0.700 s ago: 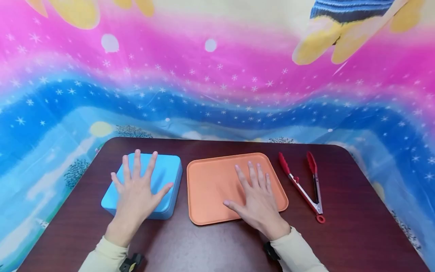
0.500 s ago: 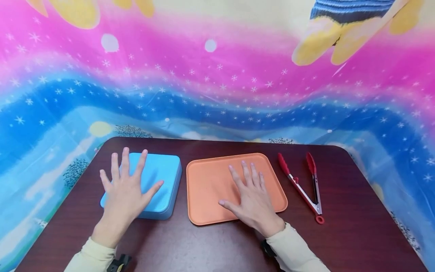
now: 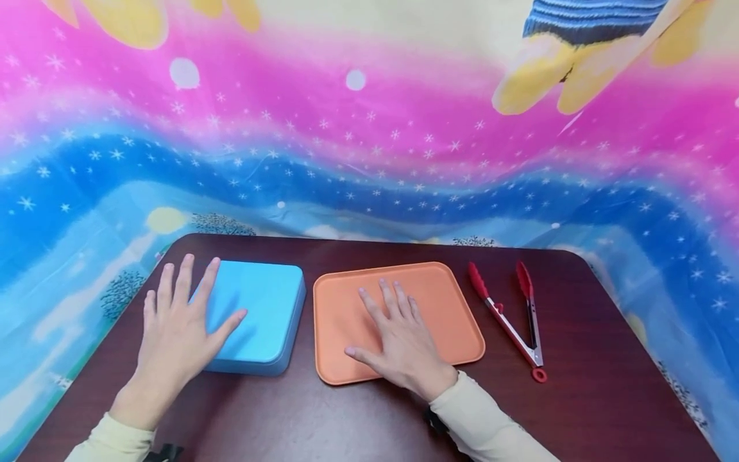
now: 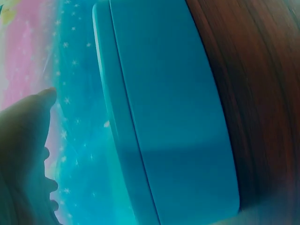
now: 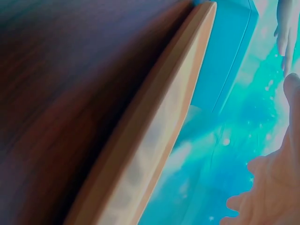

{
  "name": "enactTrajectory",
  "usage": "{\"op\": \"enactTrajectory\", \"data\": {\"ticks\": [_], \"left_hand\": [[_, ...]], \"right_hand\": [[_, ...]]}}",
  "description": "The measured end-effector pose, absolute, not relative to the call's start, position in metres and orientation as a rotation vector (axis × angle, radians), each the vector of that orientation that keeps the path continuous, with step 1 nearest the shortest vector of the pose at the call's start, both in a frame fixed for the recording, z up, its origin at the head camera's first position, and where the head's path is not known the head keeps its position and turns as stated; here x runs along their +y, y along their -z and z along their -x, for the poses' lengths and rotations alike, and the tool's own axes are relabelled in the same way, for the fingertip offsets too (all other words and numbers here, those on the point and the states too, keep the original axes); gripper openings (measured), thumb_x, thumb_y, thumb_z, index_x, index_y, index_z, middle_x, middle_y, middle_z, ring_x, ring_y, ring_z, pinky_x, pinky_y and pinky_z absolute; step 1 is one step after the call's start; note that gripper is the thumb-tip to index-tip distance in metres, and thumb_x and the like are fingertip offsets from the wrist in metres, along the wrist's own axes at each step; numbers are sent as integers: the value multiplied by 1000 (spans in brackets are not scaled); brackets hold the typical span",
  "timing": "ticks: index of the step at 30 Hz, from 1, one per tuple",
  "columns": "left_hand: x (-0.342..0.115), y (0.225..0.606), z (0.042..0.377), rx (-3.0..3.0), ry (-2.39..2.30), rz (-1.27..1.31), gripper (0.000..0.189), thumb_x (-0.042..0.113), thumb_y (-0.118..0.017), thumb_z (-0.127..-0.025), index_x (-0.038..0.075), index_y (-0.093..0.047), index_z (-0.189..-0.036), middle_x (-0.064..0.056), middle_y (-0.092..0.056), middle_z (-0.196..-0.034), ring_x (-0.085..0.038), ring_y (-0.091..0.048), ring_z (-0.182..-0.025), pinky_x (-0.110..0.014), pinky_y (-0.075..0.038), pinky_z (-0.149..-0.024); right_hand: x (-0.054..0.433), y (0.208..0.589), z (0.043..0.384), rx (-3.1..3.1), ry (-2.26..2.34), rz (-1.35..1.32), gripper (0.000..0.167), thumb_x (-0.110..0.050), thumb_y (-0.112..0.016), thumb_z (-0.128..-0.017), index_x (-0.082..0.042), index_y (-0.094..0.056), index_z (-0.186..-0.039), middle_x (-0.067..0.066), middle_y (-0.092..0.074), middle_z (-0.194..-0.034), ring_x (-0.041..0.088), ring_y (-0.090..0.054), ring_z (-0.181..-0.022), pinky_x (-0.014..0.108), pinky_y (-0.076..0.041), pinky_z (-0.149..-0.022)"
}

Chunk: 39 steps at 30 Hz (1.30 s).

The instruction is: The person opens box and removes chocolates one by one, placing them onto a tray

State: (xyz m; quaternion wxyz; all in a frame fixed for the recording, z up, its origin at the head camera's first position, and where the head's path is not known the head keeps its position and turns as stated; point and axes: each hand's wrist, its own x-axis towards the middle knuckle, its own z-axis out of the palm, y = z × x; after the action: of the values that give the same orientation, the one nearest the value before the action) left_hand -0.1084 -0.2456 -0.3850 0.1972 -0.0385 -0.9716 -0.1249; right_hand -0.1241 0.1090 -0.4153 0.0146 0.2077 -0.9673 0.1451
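A blue lidded box (image 3: 260, 308) sits on the left of the dark table. My left hand (image 3: 176, 333), fingers spread, hovers over the box's left side and covers part of it; in the left wrist view the box's side (image 4: 173, 108) stands apart from the thumb. An orange tray (image 3: 340, 301) lies at the middle. Above it my right hand (image 3: 404, 346) hangs palm down with straight fingers, holding nothing. In the right wrist view the tray's rim (image 5: 140, 136) shows below that hand's fingers. Red-tipped tongs (image 3: 514, 321) lie spread apart to the right of the tray.
The dark wooden table (image 3: 589, 385) has rounded far corners. Behind it hangs a patterned cloth backdrop (image 3: 346, 154) in pink and blue. A narrow strip of table separates the box from the tray.
Both hands have moved left, the left one from over the box's middle to its left side, the right one toward the tray's middle. Box, tray and tongs stay in place.
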Motion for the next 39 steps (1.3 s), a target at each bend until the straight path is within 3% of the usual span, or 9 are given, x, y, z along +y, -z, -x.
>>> {"op": "enactTrajectory", "data": {"ticks": [10, 19, 26, 34, 39], "left_hand": [[-287, 386, 102, -2782, 426, 42, 92, 59, -58, -95, 22, -12, -165, -23, -4, -170, -48, 2, -156, -80, -11, -114], [-314, 407, 96, -2815, 476, 229, 83, 46, -61, -99, 24, -16, -164, -30, -15, -165, -54, -5, -154, -85, -15, -108], [-323, 408, 99, -2888, 807, 239, 84, 37, -60, -102, 21, -7, -165, -33, -10, -166, -61, -7, -149, -87, -10, -106], [-328, 405, 99, -2984, 913, 209, 92, 39, -65, -99, 22, -3, -165, -32, -12, -166, -62, -18, -146, -84, -29, -94], [-328, 412, 99, -3048, 912, 207, 104, 41, -73, -92, 18, -2, -164, -35, -29, -160, -59, -36, -138, -72, -41, -93]], "right_hand": [[91, 410, 125, -3002, -478, -739, 93, -78, -49, -89, -35, -13, -163, 11, -11, -172, 34, -8, -160, 57, -19, -128], [68, 406, 123, -3036, -542, -791, 98, -76, -51, -90, -33, -2, -164, 4, -10, -173, 34, -5, -161, 58, -17, -128], [52, 407, 127, -3085, -561, -870, 98, -77, -47, -91, -28, -5, -164, 6, -11, -173, 32, -5, -161, 55, -12, -130], [32, 411, 127, -3088, -571, -975, 103, -74, -54, -90, -20, -9, -165, 9, -18, -171, 32, -13, -160, 51, -14, -131], [17, 414, 126, -3051, -615, -1009, 106, -69, -63, -88, -10, -17, -163, 11, -26, -169, 28, -23, -158, 44, -23, -130]]}}
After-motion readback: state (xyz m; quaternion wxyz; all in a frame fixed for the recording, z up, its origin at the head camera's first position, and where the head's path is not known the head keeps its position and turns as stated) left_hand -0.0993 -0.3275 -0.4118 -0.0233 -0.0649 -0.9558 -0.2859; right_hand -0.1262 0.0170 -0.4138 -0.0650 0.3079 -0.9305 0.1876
